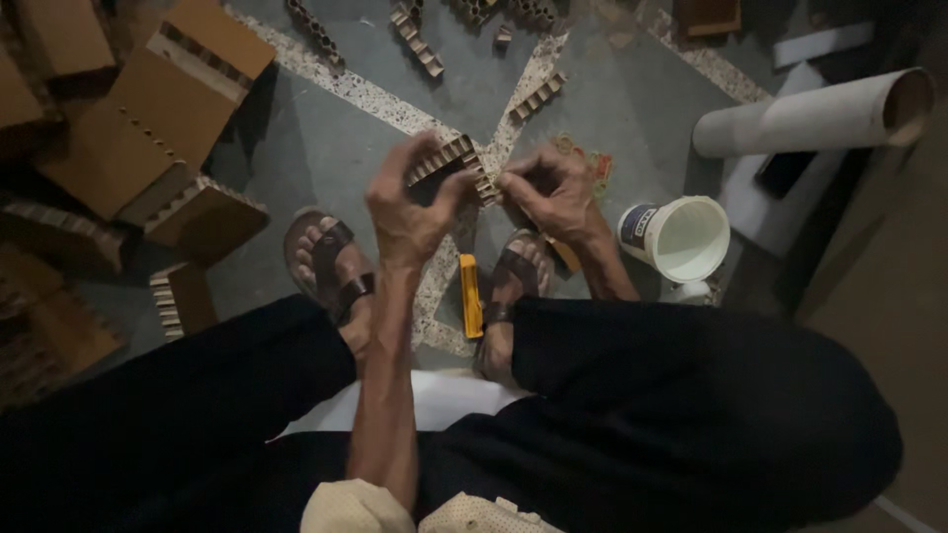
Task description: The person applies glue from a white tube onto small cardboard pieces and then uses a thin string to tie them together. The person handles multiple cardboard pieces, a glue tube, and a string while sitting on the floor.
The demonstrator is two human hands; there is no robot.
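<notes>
Head view: both hands are raised over the floor (326, 148), between the person's knees, sharing one corrugated cardboard strip (452, 166). Left hand (410, 202) grips the strip's left end, thumb and fingers curled over it. Right hand (553, 192) pinches the right end, fingers closed on the edge. Strip's long axis runs roughly left to right in frame, tilted slightly, left end higher; the open flutes show along the upper edge and face the camera. Strip is held in the air above the sandalled feet (331, 259), not touching the floor.

Below the hands, a yellow utility knife (471, 294) lies on the floor between the two feet, long axis pointing away from the person. Right of the right forearm stands a white plastic bucket (681, 237), mouth open upward. Further right, a large cardboard tube (810, 116) lies on its side, open end to the right. Left side holds stacked cardboard blocks (163, 118) with fluted edges. More short corrugated strips (538, 96) are scattered on the floor beyond the hands. Nothing stands between the hands and the strip; dark trousers fill the lower frame.
</notes>
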